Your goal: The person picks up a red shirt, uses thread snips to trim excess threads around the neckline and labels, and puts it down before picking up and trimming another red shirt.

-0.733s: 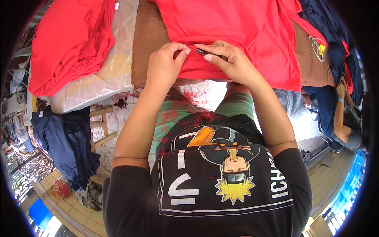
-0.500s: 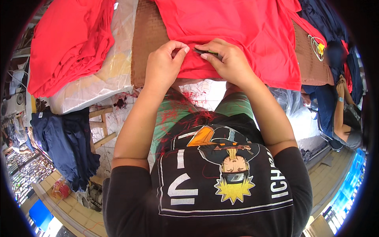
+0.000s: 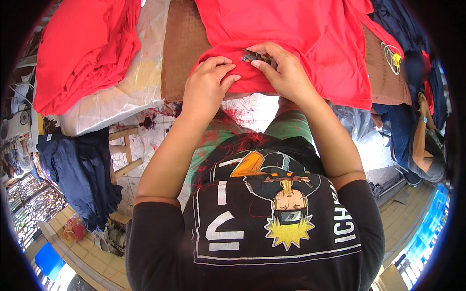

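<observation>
A red garment [image 3: 315, 39], apparently a shirt, lies spread over the brown work surface in front of me, its near edge hanging toward my lap. My left hand [image 3: 206, 87] is closed on a fold of it near that edge, fingers curled and thumb close to the index finger. Just to the right, my right hand [image 3: 289, 72] grips small dark thread snips [image 3: 251, 56], their tips pointing left over the red cloth. The palm and fingers hide most of the snips' body.
A pile of red garments [image 3: 87, 53] rests on a plastic-wrapped surface [image 3: 114, 109] at the left. Navy clothes [image 3: 82, 169] hang below it. Red thread scraps [image 3: 242, 139] cover my lap. At right are a yellow item with pale cord [image 3: 396, 60] and another person's arm [image 3: 421, 133].
The red cloth has bunched up around my left hand, which has shifted slightly down and right. The snips now show more above my right thumb, tips moved a little right.
</observation>
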Available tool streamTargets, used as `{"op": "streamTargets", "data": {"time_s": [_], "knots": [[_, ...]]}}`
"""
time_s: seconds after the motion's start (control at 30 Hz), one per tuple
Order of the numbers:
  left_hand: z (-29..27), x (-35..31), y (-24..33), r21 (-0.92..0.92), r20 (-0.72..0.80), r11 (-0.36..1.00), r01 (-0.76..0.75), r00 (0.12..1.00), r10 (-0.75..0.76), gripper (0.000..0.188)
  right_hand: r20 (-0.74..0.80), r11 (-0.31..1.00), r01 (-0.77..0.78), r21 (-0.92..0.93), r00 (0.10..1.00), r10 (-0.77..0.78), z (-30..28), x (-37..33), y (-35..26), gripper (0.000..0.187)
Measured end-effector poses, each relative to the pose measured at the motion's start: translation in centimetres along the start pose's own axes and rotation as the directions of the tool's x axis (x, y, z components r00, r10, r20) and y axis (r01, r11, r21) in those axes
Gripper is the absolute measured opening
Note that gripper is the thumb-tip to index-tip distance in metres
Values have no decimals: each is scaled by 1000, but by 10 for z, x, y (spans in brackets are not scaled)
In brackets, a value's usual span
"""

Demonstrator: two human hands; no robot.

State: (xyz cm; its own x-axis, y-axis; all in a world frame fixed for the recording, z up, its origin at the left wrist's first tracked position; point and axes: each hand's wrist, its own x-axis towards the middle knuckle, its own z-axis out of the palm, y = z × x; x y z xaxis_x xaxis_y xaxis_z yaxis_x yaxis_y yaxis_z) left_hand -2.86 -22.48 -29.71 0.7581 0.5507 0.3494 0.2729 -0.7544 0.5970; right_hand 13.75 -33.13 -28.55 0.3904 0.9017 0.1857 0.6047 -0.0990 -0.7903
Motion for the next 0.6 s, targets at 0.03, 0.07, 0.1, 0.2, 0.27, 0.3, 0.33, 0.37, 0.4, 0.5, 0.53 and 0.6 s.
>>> {"op": "streamTargets", "data": {"time_s": [0.03, 0.07, 0.1, 0.2, 0.27, 0.3, 0.33, 0.37, 0.4, 0.5, 0.53, 0.6], "knots": [[1, 0, 1, -4, 1, 1000, 20, 1000, -20, 22, 3, 1000, -2, -5, 1000, 2, 0, 0, 0, 26], [1, -1, 1, -9, 2, 999, 39, 999, -39, 21, 4, 1000, 3, 8, 1000, -3, 0, -1, 1, 26], [1, -1, 2, -13, 4, 998, 59, 998, -59, 21, 5, 1000, 9, 21, 1000, -9, 0, -1, 2, 26], [-3, 3, 3, -237, 75, 934, 267, 964, -256, 17, 24, 999, 18, 39, 1000, -19, -2, -3, 2, 25], [-11, 9, 1, -337, 191, 850, 406, 913, -360, 18, 50, 997, 13, 72, 999, -17, -2, -4, 5, 24], [-13, 12, -1, -378, 253, 796, 473, 880, -402, 19, 66, 995, 7, 102, 998, -14, -2, -4, 8, 24], [-12, 13, -5, -438, 264, 761, 479, 878, -400, 21, 86, 991, 2, 134, 996, -14, -2, -3, 9, 24], [-8, 13, -11, -496, 274, 722, 483, 876, -397, 22, 100, 992, -6, 123, 995, -6, -3, -3, 7, 23], [-7, 13, -13, -552, 285, 679, 485, 874, -393, 24, 114, 994, -14, 112, 993, 1, -5, -3, 3, 23], [-7, 16, -11, -549, 294, 672, 497, 868, -401, 26, 124, 996, 31, 89, 991, -42, -5, -4, 4, 24], [-7, 16, -10, -557, 287, 671, 489, 872, -396, 25, 124, 995, 59, 84, 990, -69, -4, -4, 6, 24], [-6, 16, -10, -574, 271, 669, 473, 880, -390, 22, 111, 990, 137, 26, 984, -140, -3, -3, 5, 24]]}}
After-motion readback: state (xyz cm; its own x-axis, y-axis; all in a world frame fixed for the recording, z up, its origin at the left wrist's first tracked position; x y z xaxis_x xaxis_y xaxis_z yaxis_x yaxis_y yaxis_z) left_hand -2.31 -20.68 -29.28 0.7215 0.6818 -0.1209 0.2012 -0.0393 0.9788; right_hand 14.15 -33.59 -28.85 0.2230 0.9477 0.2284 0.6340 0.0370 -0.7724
